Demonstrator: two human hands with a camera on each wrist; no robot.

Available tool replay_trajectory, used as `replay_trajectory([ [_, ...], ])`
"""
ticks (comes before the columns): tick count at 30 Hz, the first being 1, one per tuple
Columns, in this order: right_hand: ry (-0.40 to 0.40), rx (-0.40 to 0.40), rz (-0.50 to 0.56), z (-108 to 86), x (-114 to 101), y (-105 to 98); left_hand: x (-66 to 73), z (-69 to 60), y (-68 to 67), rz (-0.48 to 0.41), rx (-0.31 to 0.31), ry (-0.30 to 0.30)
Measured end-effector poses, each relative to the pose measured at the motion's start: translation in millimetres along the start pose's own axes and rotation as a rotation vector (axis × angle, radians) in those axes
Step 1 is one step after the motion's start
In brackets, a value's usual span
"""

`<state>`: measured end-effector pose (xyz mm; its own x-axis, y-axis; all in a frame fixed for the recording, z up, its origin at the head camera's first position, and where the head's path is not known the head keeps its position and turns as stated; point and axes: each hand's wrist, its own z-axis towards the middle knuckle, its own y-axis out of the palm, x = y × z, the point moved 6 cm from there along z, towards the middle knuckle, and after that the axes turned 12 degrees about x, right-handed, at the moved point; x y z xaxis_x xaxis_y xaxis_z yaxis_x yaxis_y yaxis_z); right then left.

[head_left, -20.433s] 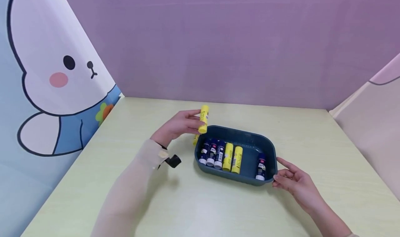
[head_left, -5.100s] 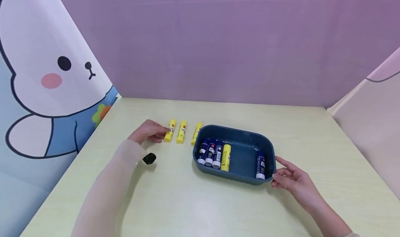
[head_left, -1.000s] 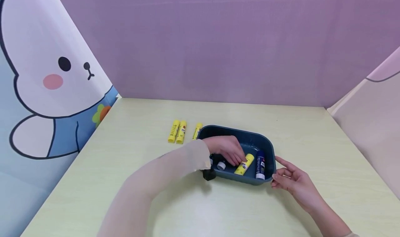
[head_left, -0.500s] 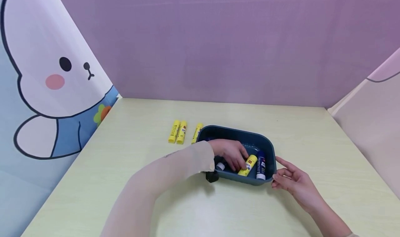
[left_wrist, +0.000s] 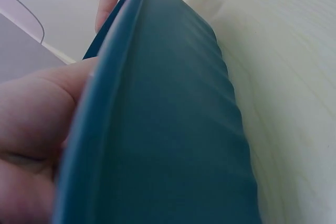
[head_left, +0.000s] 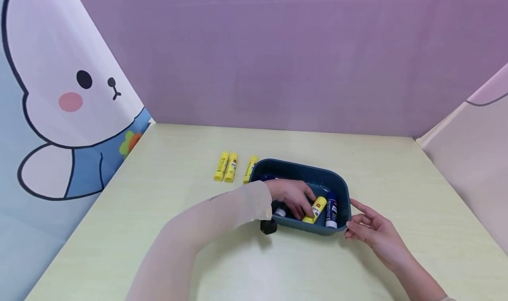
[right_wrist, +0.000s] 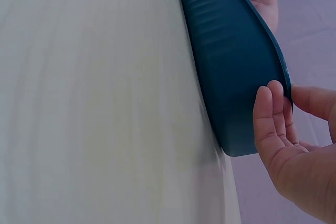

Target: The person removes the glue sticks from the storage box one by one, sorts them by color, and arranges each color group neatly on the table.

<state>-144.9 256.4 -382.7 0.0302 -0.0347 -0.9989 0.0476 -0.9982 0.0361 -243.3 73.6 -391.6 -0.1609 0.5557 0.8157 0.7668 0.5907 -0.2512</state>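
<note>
My left hand (head_left: 293, 196) reaches over the near-left rim into a dark teal tray (head_left: 325, 175). Its fingertips touch the left side of a yellow glue stick (head_left: 316, 210), which lies slanted beside a blue glue stick (head_left: 331, 212) with a white end. Other blue sticks in the tray are mostly hidden under this hand; one white end (head_left: 281, 211) shows below it. The left wrist view shows mainly the tray's outer wall (left_wrist: 168, 108), with part of the hand behind the rim. My right hand (head_left: 377, 235) pinches the tray's right end between thumb and fingers, as the right wrist view shows.
Two yellow glue sticks (head_left: 226, 167) lie side by side on the pale wooden table (head_left: 222, 257), left of the tray. Another yellow glue stick (head_left: 250, 169) lies against the tray's left end. A purple backdrop (head_left: 278, 71) stands behind the table.
Since 5.1 s ago, the left hand has gone from the table into the tray. The tray's yellow stick has shifted right and slanted. The two leftmost table sticks now lie together. The right hand stays put.
</note>
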Motion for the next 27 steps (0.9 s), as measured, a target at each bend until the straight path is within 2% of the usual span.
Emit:
replay_trajectory([
  [4, 0.005, -0.001, -0.005, 0.3, 1.1, 0.2, -1.4, -0.8, -2.0, -0.011, 0.022, 0.003],
  [10, 0.014, 0.008, -0.027, 1.0, 1.3, -1.0, -0.7, -4.2, -11.5, -0.014, 0.093, 0.023],
  [16, 0.041, 0.034, -0.07, 1.8, 2.8, -1.2, 1.5, -9.6, -20.4, -0.07, 0.13, 0.064],
  [27, -0.013, -0.009, 0.018, 6.7, 10.1, -1.9, 1.0, -16.0, -43.4, -0.177, 0.25, 0.14],
])
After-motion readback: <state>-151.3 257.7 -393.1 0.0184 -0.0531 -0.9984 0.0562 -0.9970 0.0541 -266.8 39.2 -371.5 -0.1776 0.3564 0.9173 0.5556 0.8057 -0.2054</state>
